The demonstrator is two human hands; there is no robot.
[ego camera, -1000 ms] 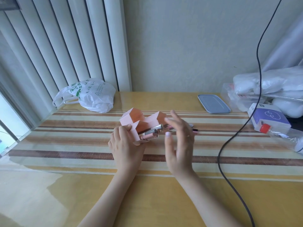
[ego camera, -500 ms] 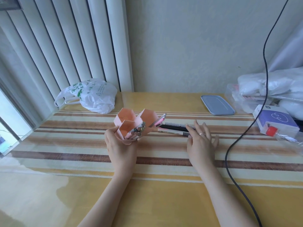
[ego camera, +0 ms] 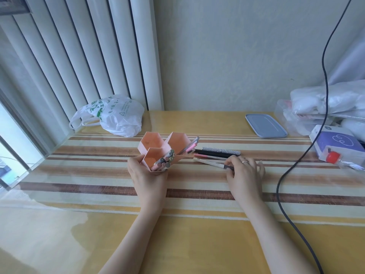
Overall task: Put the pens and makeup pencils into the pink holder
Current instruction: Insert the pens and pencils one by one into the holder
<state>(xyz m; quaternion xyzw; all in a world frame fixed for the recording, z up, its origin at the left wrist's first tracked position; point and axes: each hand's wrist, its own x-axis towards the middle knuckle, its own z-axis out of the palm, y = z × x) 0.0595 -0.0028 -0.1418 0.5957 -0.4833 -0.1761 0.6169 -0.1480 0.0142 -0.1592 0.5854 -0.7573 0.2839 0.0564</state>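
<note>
The pink holder [ego camera: 153,143] has three hexagonal cells and stands upright on the striped table runner. My left hand [ego camera: 147,176] grips its near side. Several pink pencils with grey ends [ego camera: 165,162] stick out of the nearest cell, and a pink pen [ego camera: 190,146] leans out of the right cell. To the right of the holder lie a white pen [ego camera: 209,162], a black and pink pencil [ego camera: 212,154] and a glittery silver tube [ego camera: 221,150]. My right hand [ego camera: 244,173] rests over the white pen's dark end, its fingertips pinching it.
A white plastic bag [ego camera: 116,115] sits at the back left. A blue-grey lid [ego camera: 264,125] lies at the back right. A purple box [ego camera: 335,143] and plastic-wrapped items [ego camera: 327,99] crowd the right edge. A black cable [ego camera: 284,175] hangs down across the table's right side.
The holder went from lying tipped on the table to standing upright in my left hand. My right hand moved right from the holder and came down onto the white pen.
</note>
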